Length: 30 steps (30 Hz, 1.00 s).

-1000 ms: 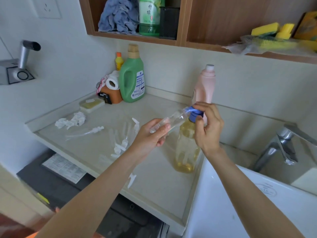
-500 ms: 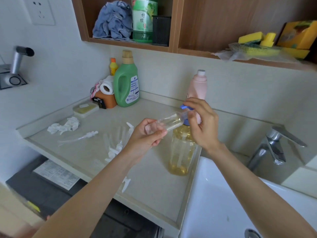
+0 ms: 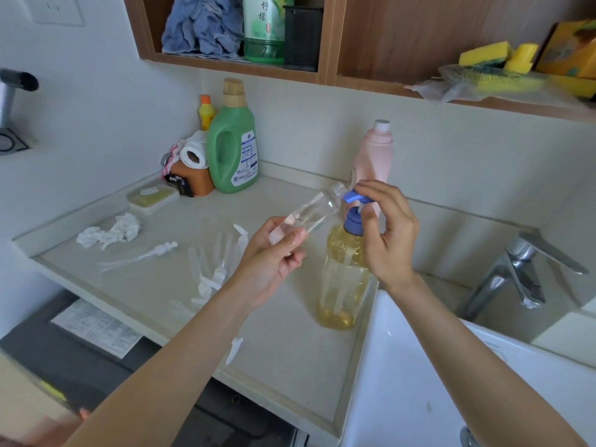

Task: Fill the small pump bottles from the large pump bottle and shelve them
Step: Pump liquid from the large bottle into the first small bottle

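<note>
Left hand (image 3: 274, 253) grips a small clear bottle (image 3: 311, 212) by its base, fingers and thumb curled round it; the bottle is tilted, its open neck raised to the blue pump spout (image 3: 354, 196) of the large pump bottle (image 3: 343, 279). Right hand (image 3: 387, 233) sits over the pump head, fingertips on top of the spout, fingers curled round it. The large bottle stands upright on the table (image 3: 290, 350) near its right edge, beside the white sink (image 3: 419, 382), and holds yellow liquid; no label is readable on it.

More small clear bottles and white pump tops (image 3: 214, 269) lie loose on the table left of the left hand, with a crumpled tissue (image 3: 111, 232) further left.

At the back stands a green detergent jug (image 3: 233, 146) with a white and blue label, print too small to read. On the shelf (image 3: 232, 64) above, a green bottle (image 3: 264, 27) bears the characters 柠檬. A pink bottle (image 3: 375, 156) stands behind the pump.
</note>
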Each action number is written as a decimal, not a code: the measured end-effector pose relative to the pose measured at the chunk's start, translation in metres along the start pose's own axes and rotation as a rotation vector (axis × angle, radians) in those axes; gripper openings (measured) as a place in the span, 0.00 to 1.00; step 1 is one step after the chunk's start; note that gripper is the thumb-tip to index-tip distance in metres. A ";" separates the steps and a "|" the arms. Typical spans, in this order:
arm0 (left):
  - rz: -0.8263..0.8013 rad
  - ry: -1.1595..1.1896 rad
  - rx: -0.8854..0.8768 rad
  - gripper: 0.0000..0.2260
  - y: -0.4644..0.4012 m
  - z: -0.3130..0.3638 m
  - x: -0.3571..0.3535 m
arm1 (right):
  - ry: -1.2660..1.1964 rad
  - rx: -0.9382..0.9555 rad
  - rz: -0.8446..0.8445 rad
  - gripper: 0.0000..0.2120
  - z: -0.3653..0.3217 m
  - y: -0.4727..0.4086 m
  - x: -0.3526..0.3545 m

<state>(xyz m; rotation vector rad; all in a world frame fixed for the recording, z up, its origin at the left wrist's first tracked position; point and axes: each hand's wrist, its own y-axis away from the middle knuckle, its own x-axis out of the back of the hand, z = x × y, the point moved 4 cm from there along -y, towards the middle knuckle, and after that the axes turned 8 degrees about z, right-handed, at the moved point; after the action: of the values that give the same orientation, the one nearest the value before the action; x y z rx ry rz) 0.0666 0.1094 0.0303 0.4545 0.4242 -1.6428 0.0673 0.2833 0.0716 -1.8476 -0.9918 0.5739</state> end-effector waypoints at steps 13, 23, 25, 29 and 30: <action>-0.024 -0.043 0.019 0.10 0.004 0.005 0.003 | 0.086 0.034 0.054 0.09 0.000 0.000 -0.003; 0.032 -0.057 -0.029 0.12 0.007 0.005 0.013 | 0.095 0.046 0.077 0.08 -0.005 -0.002 -0.003; 0.009 -0.113 -0.028 0.13 0.007 0.007 0.011 | 0.102 0.049 0.072 0.08 -0.004 -0.003 -0.003; -0.011 -0.148 -0.035 0.11 0.006 0.010 0.002 | 0.130 0.100 0.062 0.08 -0.003 -0.004 -0.001; -0.007 -0.138 -0.036 0.12 0.006 0.011 0.001 | 0.135 0.114 0.063 0.08 -0.002 -0.004 -0.001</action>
<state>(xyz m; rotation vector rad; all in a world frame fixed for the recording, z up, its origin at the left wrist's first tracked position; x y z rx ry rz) 0.0721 0.1022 0.0393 0.3108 0.3514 -1.6592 0.0671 0.2826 0.0763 -1.7964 -0.7981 0.5248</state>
